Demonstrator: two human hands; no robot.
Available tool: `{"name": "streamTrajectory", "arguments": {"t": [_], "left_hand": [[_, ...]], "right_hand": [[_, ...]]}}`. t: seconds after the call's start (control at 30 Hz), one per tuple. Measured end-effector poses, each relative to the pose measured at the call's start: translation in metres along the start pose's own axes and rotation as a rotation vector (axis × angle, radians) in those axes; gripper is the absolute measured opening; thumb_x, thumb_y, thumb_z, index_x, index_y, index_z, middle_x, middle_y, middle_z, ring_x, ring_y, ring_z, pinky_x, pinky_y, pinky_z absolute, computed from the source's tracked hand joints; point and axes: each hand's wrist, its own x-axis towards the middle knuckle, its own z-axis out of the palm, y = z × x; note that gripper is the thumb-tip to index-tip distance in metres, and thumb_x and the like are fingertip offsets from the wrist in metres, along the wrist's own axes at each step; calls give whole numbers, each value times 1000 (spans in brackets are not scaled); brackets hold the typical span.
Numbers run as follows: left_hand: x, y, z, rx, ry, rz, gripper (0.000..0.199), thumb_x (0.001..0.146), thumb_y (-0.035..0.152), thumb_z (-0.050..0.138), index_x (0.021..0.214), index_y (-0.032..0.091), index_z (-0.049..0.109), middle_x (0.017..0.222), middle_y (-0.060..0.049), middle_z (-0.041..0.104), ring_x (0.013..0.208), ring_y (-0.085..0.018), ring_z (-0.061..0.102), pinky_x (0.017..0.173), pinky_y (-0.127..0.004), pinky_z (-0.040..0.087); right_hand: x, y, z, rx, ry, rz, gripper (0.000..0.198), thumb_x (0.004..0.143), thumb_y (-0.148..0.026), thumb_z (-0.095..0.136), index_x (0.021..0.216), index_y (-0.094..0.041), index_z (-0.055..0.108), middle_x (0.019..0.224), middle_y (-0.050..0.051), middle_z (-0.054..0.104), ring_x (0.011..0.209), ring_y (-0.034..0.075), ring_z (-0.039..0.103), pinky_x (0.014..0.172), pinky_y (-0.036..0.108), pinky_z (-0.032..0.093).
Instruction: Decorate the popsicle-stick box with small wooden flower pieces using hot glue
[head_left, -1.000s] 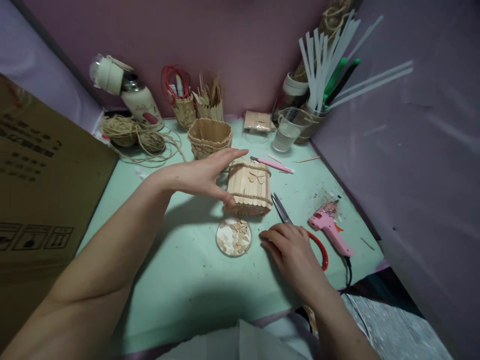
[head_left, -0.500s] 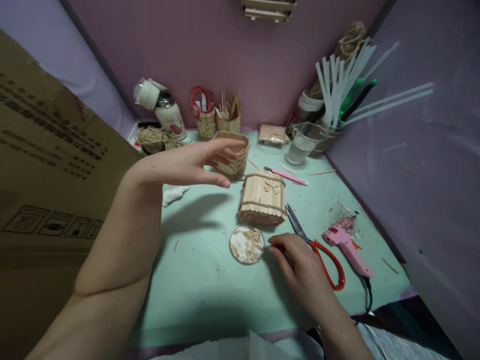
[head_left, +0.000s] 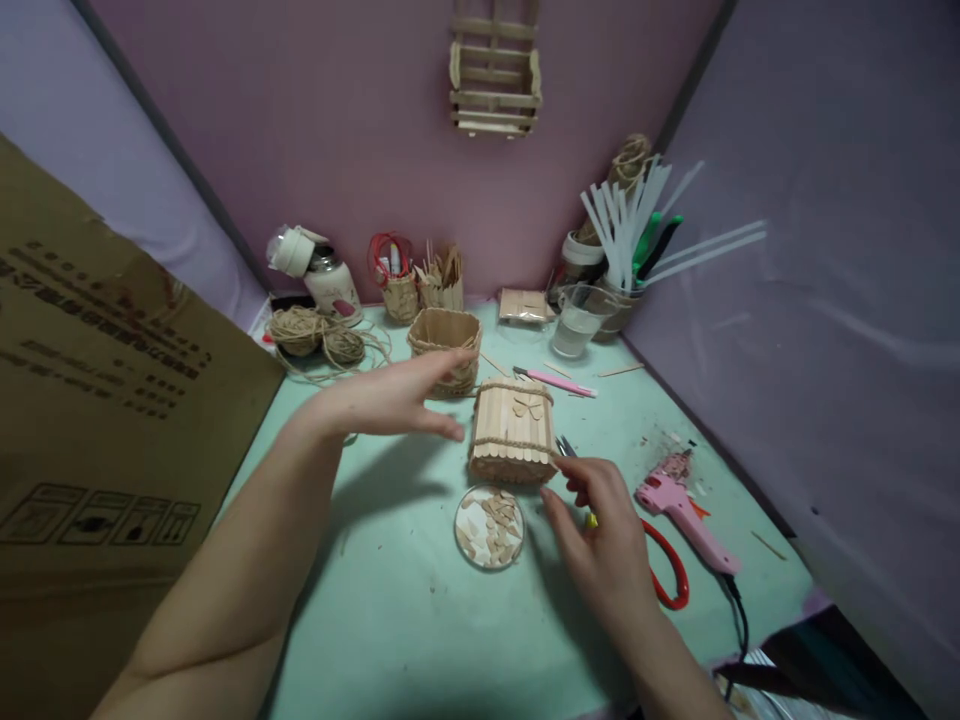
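A small box of pale wooden sticks (head_left: pixel 513 425) lies on its side, two twine bands round it and thin petal-shaped wood pieces on its upper face. To its left, my left hand (head_left: pixel 401 395) hovers with fingers stretched and thumb apart, holding nothing. My right hand (head_left: pixel 600 520) is at the box's near right corner, thumb and forefinger apart; whether it touches the box I cannot tell. In front of the box sits a round dish (head_left: pixel 489 528) of small wood chips. Red-handled scissors (head_left: pixel 673 570) lie partly hidden under my right hand.
A pink glue gun (head_left: pixel 690 520) with a cord lies at the right. Behind are a pink craft knife (head_left: pixel 559 381), a woven box (head_left: pixel 450 335), a clear cup (head_left: pixel 577 325), glue sticks (head_left: pixel 622 220), twine balls (head_left: pixel 300 332) and a bottle (head_left: pixel 330 285). A large carton (head_left: pixel 112 430) flanks the left.
The view has tilted upward, showing more of the wall rack. My right hand has moved from beside the dish to the box's near corner, and my left hand has come closer to the box.
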Motion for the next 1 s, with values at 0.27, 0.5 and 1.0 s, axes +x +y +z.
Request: {"name": "streamTrajectory", "arguments": {"t": [0.27,0.5,1.0], "left_hand": [[26,-6,41,-90,-97,71,127,59,57,81,154,22,3,163,-17,6,149,-33,8,119,-47,21],[32,-11,44,-163,-141,75,127,59,51,82,154,25,3,161,-17,8,147,-37,18,117,-49,25],[31,6,48,-118,-10,99,119,63,46,81,153,33,4,153,-13,18,143,-35,26,113,-51,32]], "right_hand": [[14,17,20,-39,-94,138,60,87,-27,60,140,-19,33,132,18,51,122,33,52,95,54,50],[19,20,21,24,-144,180,53,90,-25,54,140,-21,36,134,15,55,122,29,56,97,49,51],[15,24,21,80,-56,184,53,91,-15,43,143,-20,33,143,12,47,134,23,44,109,45,42]]}}
